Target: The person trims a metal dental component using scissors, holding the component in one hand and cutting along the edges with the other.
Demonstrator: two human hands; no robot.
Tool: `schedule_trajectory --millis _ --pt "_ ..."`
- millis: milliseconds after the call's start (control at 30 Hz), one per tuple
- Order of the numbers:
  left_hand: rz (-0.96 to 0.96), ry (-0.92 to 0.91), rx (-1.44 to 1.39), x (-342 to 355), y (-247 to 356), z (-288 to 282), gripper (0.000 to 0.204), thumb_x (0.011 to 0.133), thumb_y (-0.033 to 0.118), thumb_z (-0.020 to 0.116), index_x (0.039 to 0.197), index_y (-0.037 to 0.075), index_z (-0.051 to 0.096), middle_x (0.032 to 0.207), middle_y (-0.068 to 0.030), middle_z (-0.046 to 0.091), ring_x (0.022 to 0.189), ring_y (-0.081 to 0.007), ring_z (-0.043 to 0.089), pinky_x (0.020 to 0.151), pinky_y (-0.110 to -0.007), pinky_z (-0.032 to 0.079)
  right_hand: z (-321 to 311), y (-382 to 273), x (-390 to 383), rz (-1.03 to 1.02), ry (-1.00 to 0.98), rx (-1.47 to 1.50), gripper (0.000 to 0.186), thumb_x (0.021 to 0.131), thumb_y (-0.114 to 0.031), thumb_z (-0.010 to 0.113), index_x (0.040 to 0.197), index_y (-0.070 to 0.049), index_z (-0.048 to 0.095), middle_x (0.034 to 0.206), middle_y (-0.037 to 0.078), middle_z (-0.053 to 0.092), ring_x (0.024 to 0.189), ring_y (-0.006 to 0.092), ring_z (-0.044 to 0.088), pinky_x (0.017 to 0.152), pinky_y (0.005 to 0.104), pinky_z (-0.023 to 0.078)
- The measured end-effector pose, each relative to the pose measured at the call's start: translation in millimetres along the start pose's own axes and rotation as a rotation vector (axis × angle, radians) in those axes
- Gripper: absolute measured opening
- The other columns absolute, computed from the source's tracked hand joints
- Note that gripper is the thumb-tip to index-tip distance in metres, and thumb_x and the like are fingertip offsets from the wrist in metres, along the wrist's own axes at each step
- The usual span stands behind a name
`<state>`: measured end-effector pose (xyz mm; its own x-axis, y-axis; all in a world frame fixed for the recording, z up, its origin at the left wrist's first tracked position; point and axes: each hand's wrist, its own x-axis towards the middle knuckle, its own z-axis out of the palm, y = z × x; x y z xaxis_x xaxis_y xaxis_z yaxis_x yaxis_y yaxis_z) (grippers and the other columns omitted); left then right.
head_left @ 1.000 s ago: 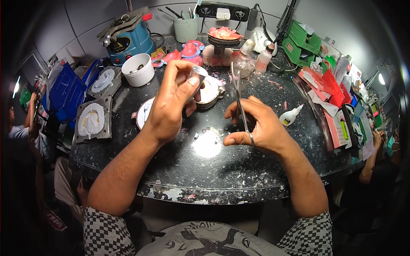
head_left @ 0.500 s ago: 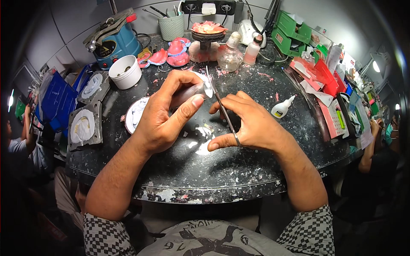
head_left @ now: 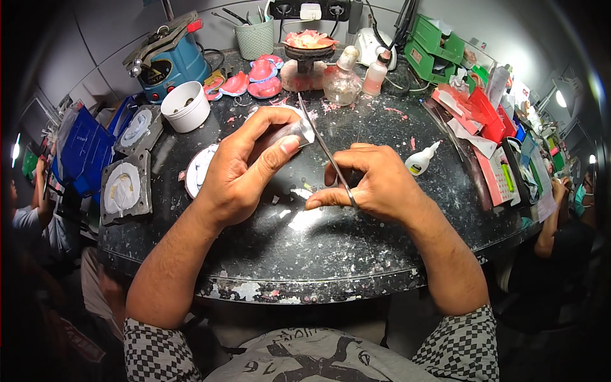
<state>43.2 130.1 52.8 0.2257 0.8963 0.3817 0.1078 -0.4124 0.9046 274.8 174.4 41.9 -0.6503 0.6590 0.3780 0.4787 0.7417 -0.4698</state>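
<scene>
My left hand (head_left: 238, 178) is closed round a grey, semi-clear cylinder (head_left: 286, 135) with a whitish end, tilted toward the right. My right hand (head_left: 372, 181) grips a long, slim metal tool (head_left: 324, 149), two-pronged in the earlier view, its thumb and fingers bent around the lower part. The tool's upper length runs just beside the cylinder's white end; whether they touch I cannot tell. Small white scraps (head_left: 299, 192) lie on the bench beneath the hands. A round mould with white filling (head_left: 198, 169) is behind my left hand, partly hidden.
Dark bench (head_left: 286, 261) holds metal flasks (head_left: 121, 188), a white tub (head_left: 184, 108), pink moulded pieces (head_left: 264, 89), a burner stand (head_left: 309, 48), glass vessel (head_left: 344, 89) and squeeze bottle (head_left: 420, 159). Bins crowd both sides; co-workers (head_left: 550, 235) sit left and right.
My left hand has tilted the cylinder rightward. My right hand and tool have moved left toward it, and the right fingers are more curled. The view has shifted slightly.
</scene>
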Motion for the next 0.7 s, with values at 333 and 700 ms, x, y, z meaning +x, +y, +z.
schedule_trajectory --millis 333,700 --pt "-0.117 0.01 -0.218 1.5 -4.6 -4.8 0.041 0.106 0.038 0.043 0.118 0.003 0.059 0.102 -0.0059 0.063 0.088 -0.0086 0.056 0.071 -0.023 0.042 -10.9 -5.0 1.1 0.147 -0.032 0.091 0.075 0.061 -0.076 0.082 0.074 -0.003 0.067 0.073 0.011 0.063 0.077 0.0269 0.063 0.072 0.0388 0.052" --pt "0.032 -0.023 -0.008 1.7 -4.2 -0.4 0.034 0.105 0.032 0.049 0.115 0.002 0.059 0.101 -0.0019 0.059 0.086 -0.0055 0.05 0.074 -0.022 0.037 -9.9 -12.8 0.3 0.123 -0.172 -0.048 0.09 0.061 -0.087 0.07 0.096 -0.004 0.069 0.093 0.009 0.067 0.098 0.0289 0.059 0.087 0.0419 0.051"
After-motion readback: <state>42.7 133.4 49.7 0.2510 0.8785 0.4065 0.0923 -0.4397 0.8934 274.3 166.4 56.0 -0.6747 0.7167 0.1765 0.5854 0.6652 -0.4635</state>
